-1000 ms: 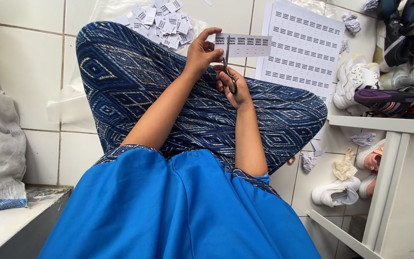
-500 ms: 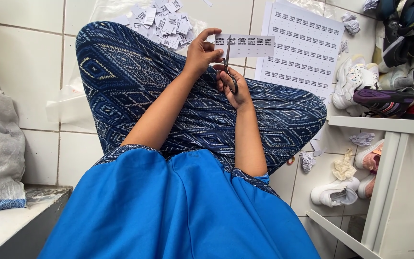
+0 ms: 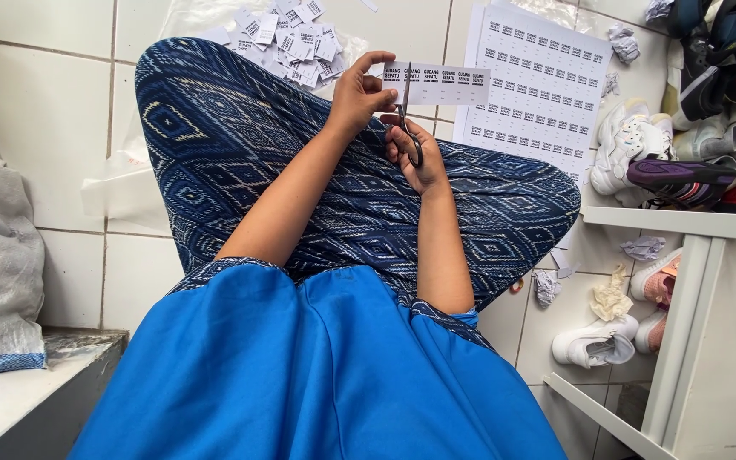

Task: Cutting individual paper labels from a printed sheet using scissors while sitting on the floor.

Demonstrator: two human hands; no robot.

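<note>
Honestly not much has shifted in the last second: your hands sit in the same spot just above the middle of the frame, and the paper strip point(image 3: 440, 83) looks the same length as before, so I'd guess you're mid-snip and not between cuts.

Your left hand point(image 3: 359, 95) pinches the strip's left end between thumb and fingers, holding it out flat. Your right hand point(image 3: 415, 153) is curled through the loops of the small scissors point(image 3: 408, 119), blades pointing up and meeting the strip's lower edge near that pinched end. Can't tell if the blades have bitten in.

The strip itself is a narrow white band with one row of small black printed labels, stretched level toward the right, free end hanging in the air.

Upper middle of the frame, a pile of cut labels point(image 3: 287, 38) lies on the tiled floor point(image 3: 53, 119) past your knee. To the right is a full label sheet point(image 3: 547, 94), uncut. Shoes crowd the white rack point(image 3: 683, 226) at the right edge.
</note>
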